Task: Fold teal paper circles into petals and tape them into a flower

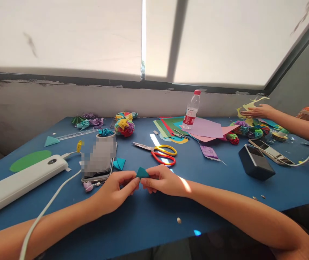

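Both of my hands meet over the middle of the blue table (149,216) and pinch a small folded teal paper piece (142,172). My left hand (116,189) grips its left side with thumb and fingers closed. My right hand (163,180) pinches the right side. Another folded teal piece (119,164) lies just beyond my left hand, beside a phone (98,165). Scissors with yellow and red handles (161,153) lie past my right hand.
A white power bank (18,182) with a cable lies at the left. Paper flower balls (125,124), coloured paper sheets (197,129) and a water bottle (191,111) stand further back. Another person's hand (257,111) rests at the far right near a black box (256,162).
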The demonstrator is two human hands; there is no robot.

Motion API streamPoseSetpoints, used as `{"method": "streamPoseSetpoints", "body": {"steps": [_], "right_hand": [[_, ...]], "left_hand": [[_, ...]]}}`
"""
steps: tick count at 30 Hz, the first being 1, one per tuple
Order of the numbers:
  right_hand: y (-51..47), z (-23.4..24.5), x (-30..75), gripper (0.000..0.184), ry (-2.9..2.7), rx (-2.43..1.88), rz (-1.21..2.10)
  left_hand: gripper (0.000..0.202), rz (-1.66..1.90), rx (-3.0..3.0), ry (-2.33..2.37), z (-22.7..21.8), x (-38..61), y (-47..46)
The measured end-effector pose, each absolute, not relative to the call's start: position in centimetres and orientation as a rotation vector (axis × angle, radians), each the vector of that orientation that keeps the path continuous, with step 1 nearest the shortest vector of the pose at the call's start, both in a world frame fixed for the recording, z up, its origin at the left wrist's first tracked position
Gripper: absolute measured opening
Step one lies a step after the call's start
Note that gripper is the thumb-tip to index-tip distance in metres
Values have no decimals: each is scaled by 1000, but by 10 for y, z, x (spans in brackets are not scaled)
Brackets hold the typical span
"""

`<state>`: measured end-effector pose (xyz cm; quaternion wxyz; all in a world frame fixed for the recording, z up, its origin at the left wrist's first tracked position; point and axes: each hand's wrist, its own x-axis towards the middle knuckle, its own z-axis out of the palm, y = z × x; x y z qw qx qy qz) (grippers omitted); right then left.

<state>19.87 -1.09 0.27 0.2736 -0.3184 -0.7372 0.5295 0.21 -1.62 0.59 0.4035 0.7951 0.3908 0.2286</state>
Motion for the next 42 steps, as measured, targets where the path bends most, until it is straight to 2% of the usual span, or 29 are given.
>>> {"method": "streamPoseSetpoints", "body": {"steps": [5, 9, 14, 17, 20, 24, 28, 31, 34, 42], "right_hand": [[-11, 3, 198, 29, -2042, -869, 1285], [-5, 0, 201, 29, -2144, -937, 921], [29, -4, 226, 30, -2157, -1192, 281], [59, -6, 250, 30, -2062, -1378, 134], [84, -9, 275, 26, -1973, -1573, 1], [98, -14, 295, 35, -1938, -1807, -83], [101, -17, 298, 42, -1967, -1925, -129], [101, -17, 296, 44, -1987, -1974, -140], [101, -17, 295, 43, -2013, -2002, -149], [99, -14, 291, 42, -2061, -2037, -260]], "left_hand": [[29, 637, 2204, 1033, 7, 0, -16], [29, 725, 2512, 1087, 8, -11, -6], [29, 687, 3020, 923, 6, -21, 6], [30, 576, 3171, 1016, 2, -21, 9], [24, 587, 3117, 1304, -2, -20, 11], [29, 844, 3058, 1435, -3, -21, 13], [12, 915, 3207, 829, 0, -19, 5], [21, 675, 3212, 480, 4, -13, -7], [28, 503, 3181, 542, 6, -8, -16], [34, 463, 3172, 818, 0, -5, -20]]}}
